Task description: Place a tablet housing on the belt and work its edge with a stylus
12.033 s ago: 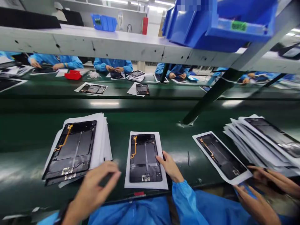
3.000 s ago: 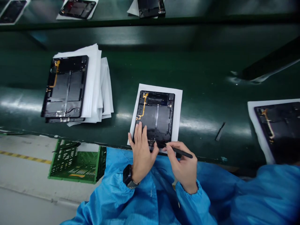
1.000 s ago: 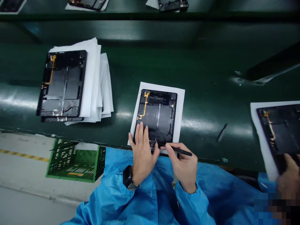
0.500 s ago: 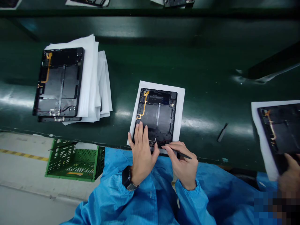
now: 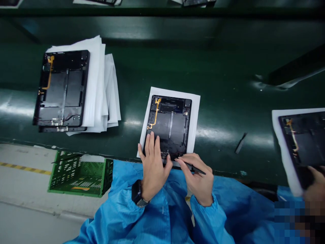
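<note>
An open black tablet housing [image 5: 162, 125] with an orange flex cable lies on a white sheet [image 5: 195, 118] at the bench's near edge. My left hand [image 5: 154, 169] rests on its lower left part, fingers spread, with the thumb beside a small circuit board [image 5: 164, 155]. Pinched in my right hand [image 5: 199, 176] is a thin black tool [image 5: 196, 168], slanting down to the left. Its tip is at the housing's lower right edge, too small to make out.
Stacked housings [image 5: 61, 88] with white sheets stand at left. A small dark brush-like tool [image 5: 240, 143] lies right of centre. At far right a person's hand [image 5: 316, 184] touches another housing [image 5: 309, 139]. A green crate [image 5: 76, 173] sits below the bench.
The tool in my right hand has tilted slightly, its rear end a little lower and further left. My left hand stays in place on the housing.
</note>
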Tool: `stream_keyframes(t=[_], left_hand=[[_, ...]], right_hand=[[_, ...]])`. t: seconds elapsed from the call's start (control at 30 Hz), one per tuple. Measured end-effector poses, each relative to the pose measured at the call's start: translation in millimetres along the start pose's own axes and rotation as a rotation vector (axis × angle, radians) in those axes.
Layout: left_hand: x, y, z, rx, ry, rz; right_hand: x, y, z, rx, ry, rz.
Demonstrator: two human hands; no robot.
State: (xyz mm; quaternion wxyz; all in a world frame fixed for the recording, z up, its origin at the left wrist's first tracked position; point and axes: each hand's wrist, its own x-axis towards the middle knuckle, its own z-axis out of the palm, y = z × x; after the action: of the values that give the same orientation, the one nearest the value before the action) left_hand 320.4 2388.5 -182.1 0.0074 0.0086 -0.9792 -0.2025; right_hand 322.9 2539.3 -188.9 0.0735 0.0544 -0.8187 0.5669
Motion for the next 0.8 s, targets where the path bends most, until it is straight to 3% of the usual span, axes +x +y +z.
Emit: stream_keyframes(t=[0.8], left_hand=[[1.0,1.1,-1.2,0.007,-0.020,-0.001]], right_hand=[[4.7,-0.5,-7.3,0.016,-0.121,-0.112]])
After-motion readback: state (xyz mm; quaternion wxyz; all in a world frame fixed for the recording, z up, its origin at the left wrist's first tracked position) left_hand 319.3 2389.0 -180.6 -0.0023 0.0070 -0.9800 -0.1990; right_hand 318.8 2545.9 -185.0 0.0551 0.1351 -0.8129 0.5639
